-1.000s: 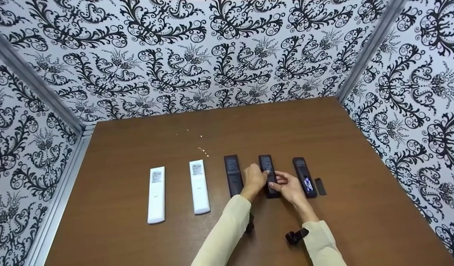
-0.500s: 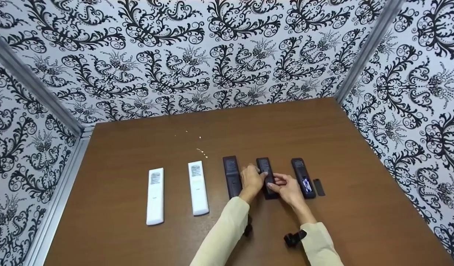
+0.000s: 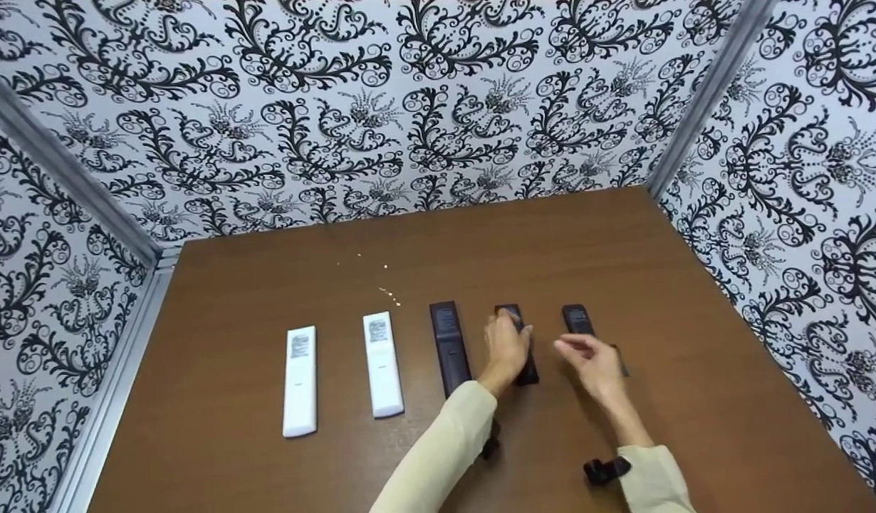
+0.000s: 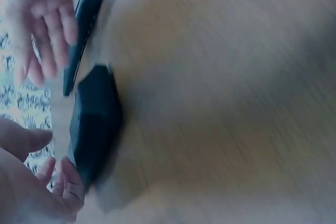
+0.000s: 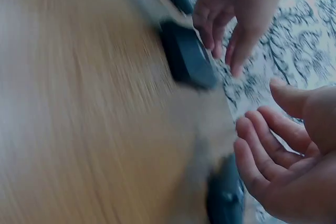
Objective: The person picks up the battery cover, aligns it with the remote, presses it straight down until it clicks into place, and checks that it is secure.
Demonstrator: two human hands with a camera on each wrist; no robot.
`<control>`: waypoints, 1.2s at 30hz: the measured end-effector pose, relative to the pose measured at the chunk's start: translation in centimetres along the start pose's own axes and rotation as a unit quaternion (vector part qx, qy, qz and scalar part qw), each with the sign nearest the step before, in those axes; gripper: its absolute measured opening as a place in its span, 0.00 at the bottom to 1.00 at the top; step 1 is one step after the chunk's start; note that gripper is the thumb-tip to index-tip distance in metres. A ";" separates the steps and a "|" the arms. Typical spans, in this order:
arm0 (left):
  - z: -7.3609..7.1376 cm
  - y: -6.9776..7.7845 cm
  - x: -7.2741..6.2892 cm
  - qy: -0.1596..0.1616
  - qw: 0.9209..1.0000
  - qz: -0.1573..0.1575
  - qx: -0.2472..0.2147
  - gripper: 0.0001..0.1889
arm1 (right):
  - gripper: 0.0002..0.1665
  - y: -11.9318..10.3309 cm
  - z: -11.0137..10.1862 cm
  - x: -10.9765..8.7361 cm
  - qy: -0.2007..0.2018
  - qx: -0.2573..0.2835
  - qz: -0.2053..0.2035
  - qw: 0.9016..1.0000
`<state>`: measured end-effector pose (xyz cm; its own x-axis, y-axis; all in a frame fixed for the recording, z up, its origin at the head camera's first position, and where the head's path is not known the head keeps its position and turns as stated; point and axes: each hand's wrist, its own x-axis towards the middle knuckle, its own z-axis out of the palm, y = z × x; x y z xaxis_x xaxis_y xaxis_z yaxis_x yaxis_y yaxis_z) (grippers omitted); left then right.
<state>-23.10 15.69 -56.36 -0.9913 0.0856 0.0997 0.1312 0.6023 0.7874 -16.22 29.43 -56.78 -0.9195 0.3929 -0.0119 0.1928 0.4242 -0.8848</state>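
Observation:
A black remote control (image 3: 529,370) lies on the wooden table, second from the right in a row. My left hand (image 3: 508,349) is over it, hiding its middle; the left wrist view has loosely bent fingers beside the remote's far part. To the right, my right hand (image 3: 602,367) hovers with relaxed fingers and nothing in them, as the right wrist view confirms. Behind that hand lies another black remote (image 3: 575,319), its lower part hidden. A small dark battery cover (image 3: 625,367) peeks out beside the right hand.
Left of the hands lies a third black remote (image 3: 449,345). Two white remotes (image 3: 383,367) lie farther left. Small pale crumbs (image 3: 389,293) dot the tabletop (image 3: 267,285). Patterned walls (image 3: 367,128) stand behind and at both sides.
My right hand has let go of the second black remote and moved right, over the rightmost one. My left hand has shifted right, from the second remote's left edge to over it.

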 end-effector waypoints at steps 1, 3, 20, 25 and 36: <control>0.2 0.2 -0.1 -0.008 1.000 0.011 0.003 0.11 | 0.16 0.1 -0.6 0.1 0.017 0.004 0.001 1.000; 0.8 0.7 -0.2 -0.017 0.999 0.034 0.007 0.11 | 0.16 0.5 -1.6 0.2 0.047 0.005 0.007 0.999; 7.2 7.0 -2.2 -0.091 0.985 -0.120 0.082 0.42 | 0.18 4.2 -4.9 -0.1 0.149 -0.104 0.059 0.982; 8.2 7.5 -2.9 -0.078 0.981 -0.115 0.136 0.45 | 0.23 4.3 -4.8 -0.1 0.124 -0.105 0.072 0.984; 9.2 7.9 -2.5 -0.059 0.984 -0.145 0.080 0.42 | 0.26 4.0 -5.5 0.1 0.036 -0.164 0.060 0.984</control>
<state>-19.48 27.58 -55.99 -0.9806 -0.0218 -0.1948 -0.1485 0.7313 0.6657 -13.62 35.63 -57.74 -0.8595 0.5071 -0.0636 0.4088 0.6075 -0.6811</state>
